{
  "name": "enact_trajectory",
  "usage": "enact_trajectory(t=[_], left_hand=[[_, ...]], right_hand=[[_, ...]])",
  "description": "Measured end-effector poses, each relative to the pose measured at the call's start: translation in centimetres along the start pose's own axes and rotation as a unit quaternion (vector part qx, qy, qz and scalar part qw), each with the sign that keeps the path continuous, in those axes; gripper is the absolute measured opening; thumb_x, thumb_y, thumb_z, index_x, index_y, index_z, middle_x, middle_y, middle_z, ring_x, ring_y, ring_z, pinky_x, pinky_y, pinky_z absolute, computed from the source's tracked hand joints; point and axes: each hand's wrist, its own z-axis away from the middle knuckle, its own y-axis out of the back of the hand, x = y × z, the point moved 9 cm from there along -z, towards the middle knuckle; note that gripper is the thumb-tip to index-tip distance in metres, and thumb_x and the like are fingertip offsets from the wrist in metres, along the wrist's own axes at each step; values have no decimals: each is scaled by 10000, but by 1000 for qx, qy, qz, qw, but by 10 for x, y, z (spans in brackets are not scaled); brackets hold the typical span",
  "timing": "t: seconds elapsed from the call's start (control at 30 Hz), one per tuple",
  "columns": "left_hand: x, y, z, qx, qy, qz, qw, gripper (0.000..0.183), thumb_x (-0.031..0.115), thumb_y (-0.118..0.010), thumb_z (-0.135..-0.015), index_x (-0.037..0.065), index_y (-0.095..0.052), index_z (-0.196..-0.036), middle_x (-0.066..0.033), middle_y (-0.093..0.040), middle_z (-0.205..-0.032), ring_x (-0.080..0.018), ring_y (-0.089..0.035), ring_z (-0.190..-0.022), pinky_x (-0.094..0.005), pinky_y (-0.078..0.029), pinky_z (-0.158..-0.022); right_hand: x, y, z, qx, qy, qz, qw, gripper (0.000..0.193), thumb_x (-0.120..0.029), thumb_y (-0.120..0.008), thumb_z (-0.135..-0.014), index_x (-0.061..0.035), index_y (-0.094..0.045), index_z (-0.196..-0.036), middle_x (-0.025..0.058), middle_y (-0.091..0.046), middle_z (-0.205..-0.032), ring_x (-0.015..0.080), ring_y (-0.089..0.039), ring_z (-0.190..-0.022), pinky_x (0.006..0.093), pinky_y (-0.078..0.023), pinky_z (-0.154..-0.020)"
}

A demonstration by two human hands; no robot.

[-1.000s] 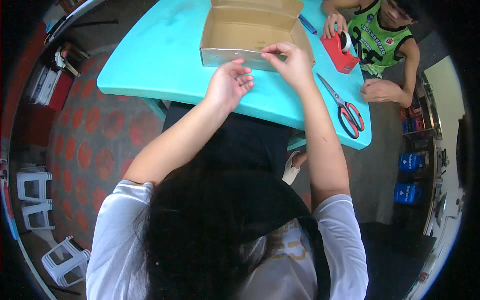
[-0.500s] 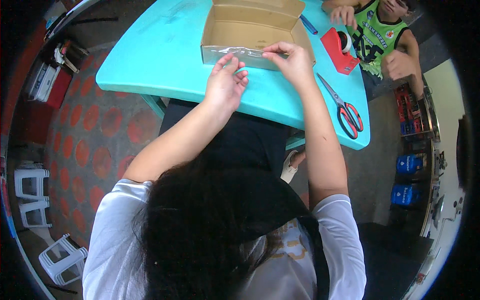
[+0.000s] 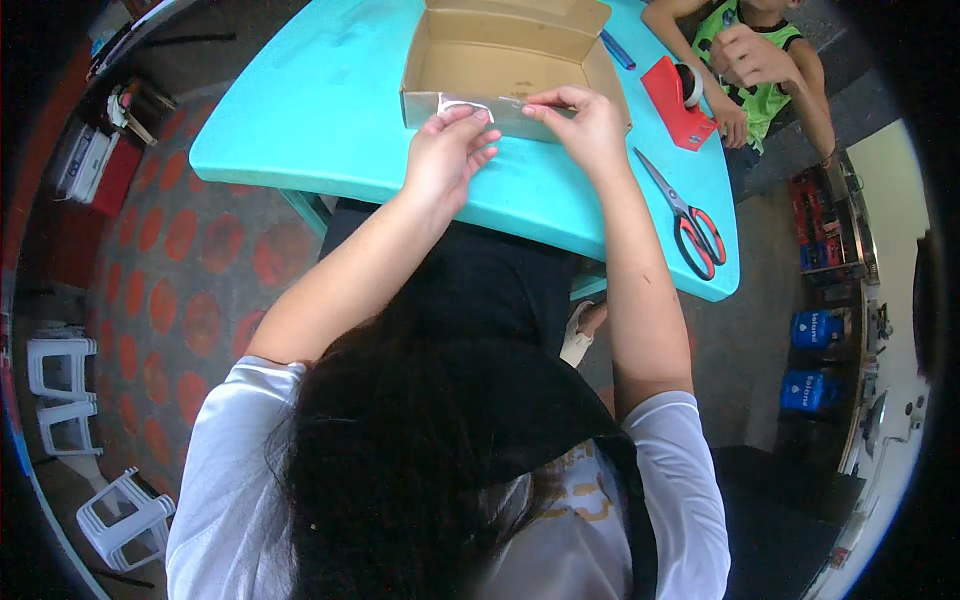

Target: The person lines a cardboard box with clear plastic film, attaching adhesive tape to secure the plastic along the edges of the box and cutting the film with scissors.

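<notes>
An open cardboard box (image 3: pixel 505 62), brown inside, stands on the turquoise table in front of me. Along its near wall runs a strip of clear tape (image 3: pixel 507 105), shiny where it catches the light. My left hand (image 3: pixel 447 150) pinches the tape's left end between thumb and forefinger, the other fingers loosely curled. At the other end, my right hand (image 3: pixel 577 118) has thumb and fingertips closed on the tape against the wall. How much of the strip sticks to the cardboard I cannot tell.
Right of the box are a red tape dispenser (image 3: pixel 678 103), a blue pen (image 3: pixel 618 50) and scissors (image 3: pixel 690 218) with red-black handles. Across the turquoise table (image 3: pixel 310 110), a person in a green top (image 3: pixel 765 95) sits at the right. White stools (image 3: pixel 127 520) stand on the floor at left.
My left hand has shifted slightly and now pinches the tape end, which is lifted and folded by the thumb. My right hand stays put. The other person's hands have moved.
</notes>
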Motion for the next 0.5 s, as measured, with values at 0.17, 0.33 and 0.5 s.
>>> enact_trajectory(t=[0.17,0.33,0.5], left_hand=[[-2,4,-8,36,23,-79,996,227,87,-678,-890,52,-537,-1064,-52,-638,-936,-164,-645,-793,-296,-532,-649],[-1,-8,7,-97,197,-179,959,126,187,-654,-920,83,-617,-979,-14,-667,-879,-117,-632,-764,-261,-499,-588],[98,-67,8,-147,-387,-600,684,170,193,-682,-864,44,-712,-940,-84,-707,-866,-215,-666,-762,-320,-522,-692]], right_hand=[[0,-4,1,13,0,34,999,236,-227,-794,-771,-53,-759,-927,87,-735,-914,191,-696,-840,301,-526,-770],[3,-4,-1,19,42,107,993,271,-292,-791,-744,-82,-758,-913,110,-715,-913,288,-681,-841,379,-532,-763],[-2,-4,1,33,52,132,989,266,-267,-795,-738,-79,-753,-922,121,-715,-902,303,-683,-835,387,-530,-770]])
